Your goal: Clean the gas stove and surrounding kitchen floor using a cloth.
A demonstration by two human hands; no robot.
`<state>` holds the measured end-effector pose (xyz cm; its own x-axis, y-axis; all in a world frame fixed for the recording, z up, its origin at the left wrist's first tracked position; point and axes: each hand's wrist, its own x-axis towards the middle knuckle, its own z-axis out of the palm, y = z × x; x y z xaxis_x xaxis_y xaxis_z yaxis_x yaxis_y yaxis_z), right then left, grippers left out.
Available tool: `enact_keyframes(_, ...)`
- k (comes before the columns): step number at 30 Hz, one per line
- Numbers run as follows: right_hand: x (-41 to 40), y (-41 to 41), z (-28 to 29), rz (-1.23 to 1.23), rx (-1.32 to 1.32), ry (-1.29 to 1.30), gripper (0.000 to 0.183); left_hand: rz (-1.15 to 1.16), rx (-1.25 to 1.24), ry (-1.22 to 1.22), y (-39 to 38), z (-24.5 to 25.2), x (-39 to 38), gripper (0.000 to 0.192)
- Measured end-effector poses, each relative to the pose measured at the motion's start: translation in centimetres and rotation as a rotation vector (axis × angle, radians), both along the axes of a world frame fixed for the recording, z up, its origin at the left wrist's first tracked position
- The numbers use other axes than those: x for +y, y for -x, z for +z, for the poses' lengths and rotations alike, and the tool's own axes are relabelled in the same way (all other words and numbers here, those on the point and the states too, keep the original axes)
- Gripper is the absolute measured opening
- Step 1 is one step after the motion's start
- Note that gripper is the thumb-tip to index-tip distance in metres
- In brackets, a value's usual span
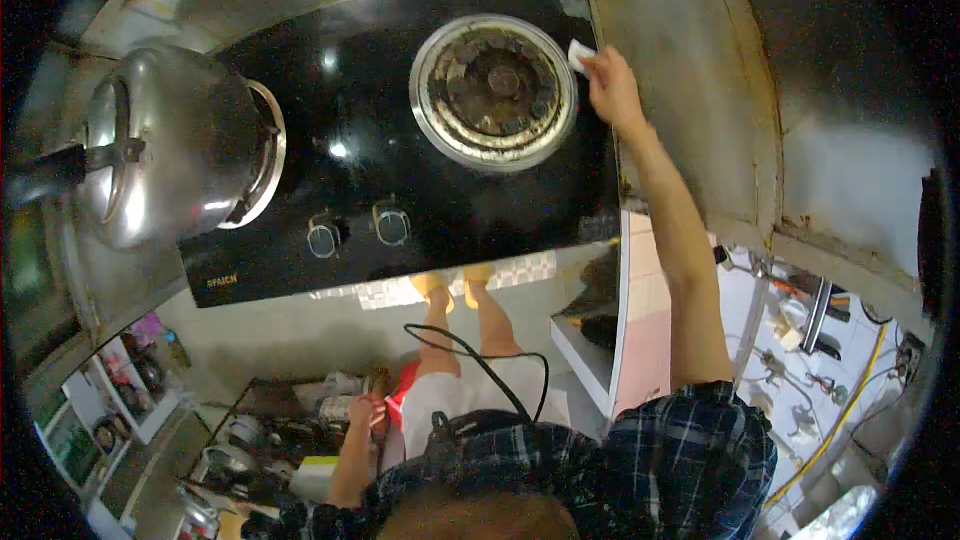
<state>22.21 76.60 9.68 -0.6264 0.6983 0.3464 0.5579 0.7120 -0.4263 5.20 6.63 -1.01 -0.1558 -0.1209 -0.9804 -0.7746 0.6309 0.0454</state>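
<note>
My right hand (613, 85) pinches a small folded white tissue or cloth (579, 56) against the black glass gas hob (352, 37), at its right edge. Just left of it is a burner with a wide metal ring (491, 157), its middle browned with grime. A steel pressure cooker (176, 142) with a black handle stands over the hob's left burner. Two control knobs (391, 225) sit near the front edge. Down by my side, my left hand (365, 414) is close to a red thing (403, 388); whether it holds anything is too blurred to tell.
Stained metal panels (682, 75) rise behind and beside the hob. Tools and cords hang on a white tiled wall (780, 390) at the right. Crowded shelves (142, 420) and a rack of pots (232, 457) stand at lower left. A black cord (480, 360) loops before my body.
</note>
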Motion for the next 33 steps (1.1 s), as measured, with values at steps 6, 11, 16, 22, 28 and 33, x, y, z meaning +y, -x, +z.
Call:
enact_keyframes(6,-19.7,-4.5,-0.8,-0.074,-0.063,0.043,0.030,0.196,-0.169,-0.177,1.9,-3.7,-2.7,0.015)
enact_keyframes(11,-25.0,-2.3,0.8,0.040,0.142,0.286,0.035,-0.256,0.047,-0.017,1.4,-0.1,2.9,0.018)
enact_keyframes(16,-12.3,-4.7,-0.4,-0.166,0.071,-0.002,0.018,-0.124,0.049,-0.013,2.4,1.6,2.3,0.010)
enact_keyframes(22,-8.9,-2.8,-0.1,-0.291,0.104,-0.162,0.017,0.449,-0.275,-0.286,3.4,-2.4,-4.5,0.005)
enact_keyframes(28,-26.4,4.2,-1.2,-0.110,-0.052,0.183,0.021,0.361,-0.425,-0.419,4.4,-3.3,-6.4,0.008)
enact_keyframes(33,-29.5,5.6,-1.4,0.116,0.105,0.287,0.031,-0.002,0.087,-0.064,1.8,2.8,3.7,0.006)
